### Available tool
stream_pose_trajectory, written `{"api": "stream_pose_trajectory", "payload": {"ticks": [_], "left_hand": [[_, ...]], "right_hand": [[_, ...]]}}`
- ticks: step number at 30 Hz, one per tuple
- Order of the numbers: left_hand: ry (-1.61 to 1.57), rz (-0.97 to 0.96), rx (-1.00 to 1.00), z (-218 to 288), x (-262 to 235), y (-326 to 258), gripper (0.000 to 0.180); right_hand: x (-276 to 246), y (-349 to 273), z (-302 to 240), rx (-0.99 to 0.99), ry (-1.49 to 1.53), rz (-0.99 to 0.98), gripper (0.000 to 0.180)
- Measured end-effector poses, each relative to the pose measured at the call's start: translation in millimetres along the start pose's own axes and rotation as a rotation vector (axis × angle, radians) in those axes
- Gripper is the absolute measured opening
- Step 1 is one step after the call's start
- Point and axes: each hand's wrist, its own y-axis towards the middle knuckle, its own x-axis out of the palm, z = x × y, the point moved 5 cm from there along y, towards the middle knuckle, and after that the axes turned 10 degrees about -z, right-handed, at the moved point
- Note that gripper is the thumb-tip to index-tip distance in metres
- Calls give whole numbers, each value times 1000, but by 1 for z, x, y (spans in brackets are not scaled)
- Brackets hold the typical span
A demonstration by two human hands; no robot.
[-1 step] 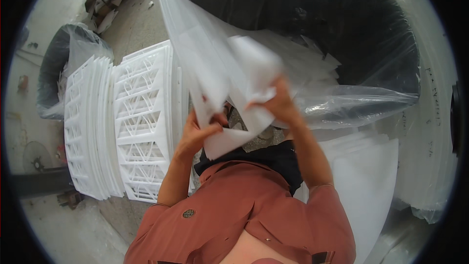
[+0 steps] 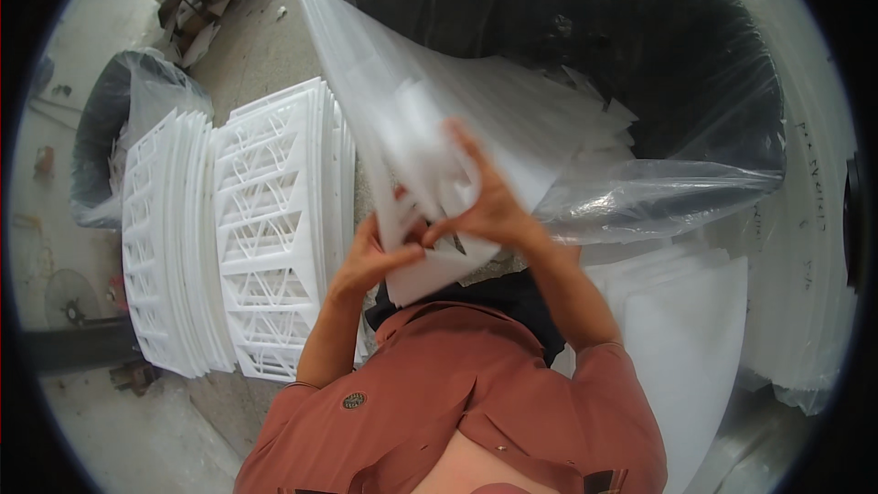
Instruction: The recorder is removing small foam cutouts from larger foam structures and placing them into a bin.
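Observation:
A white translucent plastic sheet [image 2: 366, 64] with cut-out openings stands tilted in front of me, its near corner by my waist. My left hand [image 2: 370, 256] grips its near left edge, thumb on the near side and fingertips showing through an opening. On the right, my right hand [image 2: 489, 206] is curled at the cut-out part, a bent white strip between its thumb and raised fingers. Motion blur smears that part of the sheet. More white sheets [image 2: 549, 96] lie behind it, inside a large bin lined with clear plastic [image 2: 658, 197].
Two stacks of white cut-out panels stand at my left, one nearer [image 2: 265, 229] and one farther out [image 2: 151, 247]. A smaller lined bin [image 2: 101, 146] is beyond them. Plain white sheets [image 2: 686, 338] lie at my right, beside tall wrapped sheets [image 2: 805, 293]. A fan [image 2: 71, 297] stands far left.
My right hand has moved left and toward the middle of the sheet, closer to my left hand. The raised white flap has swung down and left. My left hand keeps its grip.

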Motion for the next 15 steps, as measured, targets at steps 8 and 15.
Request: {"api": "stream_pose_trajectory", "payload": {"ticks": [8,15], "left_hand": [[137,9,-168,-24,-39,-30,83],[214,529,67,51,-117,62,55]], "right_hand": [[21,16,27,-73,-170,219,57],[42,11,17,-184,-475,161,51]]}}
